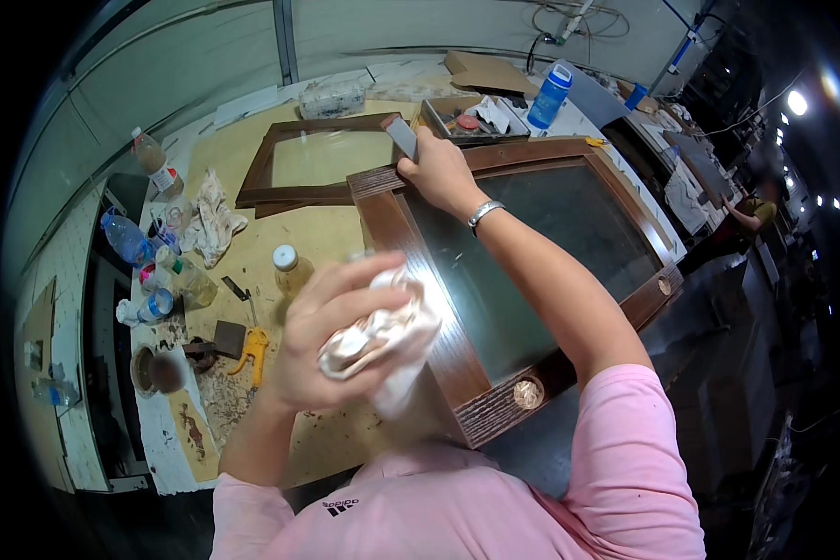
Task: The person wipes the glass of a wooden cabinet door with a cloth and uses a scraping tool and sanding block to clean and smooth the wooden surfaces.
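Observation:
My left hand (322, 327), smeared by motion, grips a crumpled white cloth (383, 331) above the near left side of a dark brown wooden-framed glass door (476, 266). The door lies tilted across the table, with round cut-outs in two corners of its frame. By the door's far left corner, my right hand (441, 170) is closed on a flat grey rectangular piece (401, 137), too small to name surely. Beyond it lies a smaller brown framed glass panel (331, 157). Just left of my left hand stands a bottle of yellowish liquid with a white cap (291, 271).
Several plastic bottles, a stained rag (215, 219) and a yellow-handled tool (253, 353) crowd the table's left side. A tray of odds and ends (467, 119) and a blue water bottle (551, 96) stand at the back. Another person (751, 215) is at the far right.

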The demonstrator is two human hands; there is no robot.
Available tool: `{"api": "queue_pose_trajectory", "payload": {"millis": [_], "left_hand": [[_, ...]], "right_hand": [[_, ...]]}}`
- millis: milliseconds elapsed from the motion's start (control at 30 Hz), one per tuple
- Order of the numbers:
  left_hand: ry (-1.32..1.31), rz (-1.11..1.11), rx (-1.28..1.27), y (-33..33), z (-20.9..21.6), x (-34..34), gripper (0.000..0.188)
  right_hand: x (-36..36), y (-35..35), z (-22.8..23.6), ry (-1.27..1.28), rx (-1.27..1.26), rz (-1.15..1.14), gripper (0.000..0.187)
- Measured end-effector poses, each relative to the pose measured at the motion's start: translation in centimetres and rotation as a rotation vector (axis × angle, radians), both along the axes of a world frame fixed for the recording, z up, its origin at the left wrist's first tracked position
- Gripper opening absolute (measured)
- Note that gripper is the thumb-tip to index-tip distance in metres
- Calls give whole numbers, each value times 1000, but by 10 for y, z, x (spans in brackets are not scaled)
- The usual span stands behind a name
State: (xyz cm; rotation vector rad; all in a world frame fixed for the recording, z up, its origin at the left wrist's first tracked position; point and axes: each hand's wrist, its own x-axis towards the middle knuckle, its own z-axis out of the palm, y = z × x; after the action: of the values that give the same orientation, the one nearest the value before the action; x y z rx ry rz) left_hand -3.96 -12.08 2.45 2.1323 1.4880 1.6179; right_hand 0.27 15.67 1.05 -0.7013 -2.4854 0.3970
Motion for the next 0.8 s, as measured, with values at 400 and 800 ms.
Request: {"api": "queue_pose_trajectory", "payload": {"millis": [400, 800], "left_hand": [[19, 443, -57, 109, -51, -98, 42], [-703, -111, -287, -69, -30, 32, 46]], "right_hand": [[-2, -4, 3, 36, -31, 26, 33], [-5, -6, 4, 17, 43, 8, 31]]}}
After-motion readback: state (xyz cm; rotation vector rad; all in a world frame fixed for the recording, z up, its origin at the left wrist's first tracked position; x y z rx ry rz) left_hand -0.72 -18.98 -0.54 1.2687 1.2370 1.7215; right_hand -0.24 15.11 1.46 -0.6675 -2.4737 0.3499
